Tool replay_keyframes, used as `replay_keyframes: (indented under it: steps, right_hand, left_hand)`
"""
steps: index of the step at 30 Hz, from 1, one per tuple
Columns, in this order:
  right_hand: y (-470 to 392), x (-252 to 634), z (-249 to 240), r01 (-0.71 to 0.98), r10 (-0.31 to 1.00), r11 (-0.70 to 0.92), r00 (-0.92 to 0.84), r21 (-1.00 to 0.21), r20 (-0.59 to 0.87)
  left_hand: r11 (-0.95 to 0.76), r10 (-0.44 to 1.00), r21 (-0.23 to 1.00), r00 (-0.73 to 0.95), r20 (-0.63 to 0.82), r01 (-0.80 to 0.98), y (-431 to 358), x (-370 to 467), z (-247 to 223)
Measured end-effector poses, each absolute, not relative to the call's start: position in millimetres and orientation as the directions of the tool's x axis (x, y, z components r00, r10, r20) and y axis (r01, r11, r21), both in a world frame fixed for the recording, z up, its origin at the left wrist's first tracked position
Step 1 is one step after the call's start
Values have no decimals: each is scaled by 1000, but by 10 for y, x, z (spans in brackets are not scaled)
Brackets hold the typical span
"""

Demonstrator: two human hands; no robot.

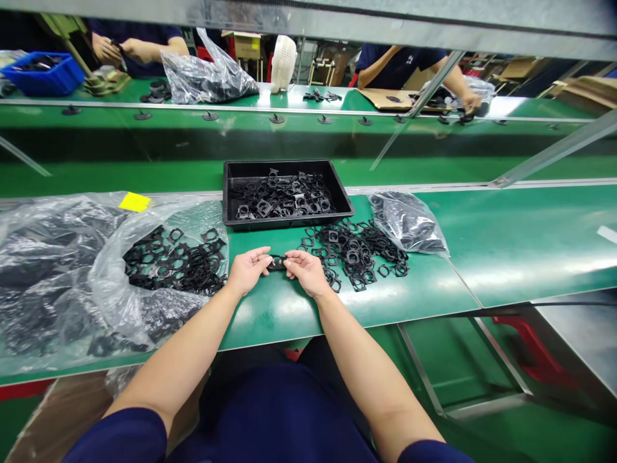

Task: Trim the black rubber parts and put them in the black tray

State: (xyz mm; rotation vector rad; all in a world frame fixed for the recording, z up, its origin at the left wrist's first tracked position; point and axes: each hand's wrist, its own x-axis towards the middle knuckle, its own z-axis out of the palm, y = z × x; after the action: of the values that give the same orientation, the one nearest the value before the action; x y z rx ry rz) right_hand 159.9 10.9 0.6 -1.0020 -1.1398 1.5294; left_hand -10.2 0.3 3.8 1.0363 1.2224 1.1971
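Note:
Just in front of the tray, a small black plastic ring part (277,263) is held level between both hands. My left hand (249,270) pinches its left end, and my right hand (304,270) pinches its right end. Fingers cover much of the part, so its exact shape is hidden. Beyond the hands stands a black tray (289,224) with many similar black parts in it. To the right lies a loose heap of black ring parts (354,251). An opened clear plastic bag (108,270) full of black frame-like parts spreads out on the left.
A smaller clear bag (409,222) of black parts lies beyond the heap. A yellow note (135,202) sits on the big bag. Behind the bench runs a green conveyor (193,138) with spaced black pieces. Across it, co-workers' hands (470,101) handle parts. A metal brace (554,148) slants at right.

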Motion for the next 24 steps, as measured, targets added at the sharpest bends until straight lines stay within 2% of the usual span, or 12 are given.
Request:
replay_keyframes:
  steps: [7, 16, 24]
  right_hand:
    - [109, 1593, -13, -193, 971, -105, -230, -976, -59]
    - [110, 1578, -8, -210, 969, -118, -236, -971, -67]
    - [113, 1572, -11, -222, 970, -113, -238, -969, -59]
  left_hand:
    - [129, 991, 987, -5, -130, -98, 11, -121, 28]
    - [187, 981, 941, 12, -192, -283, 29, -149, 45]
    - [200, 978, 909, 28, -204, -367, 36, -158, 48]
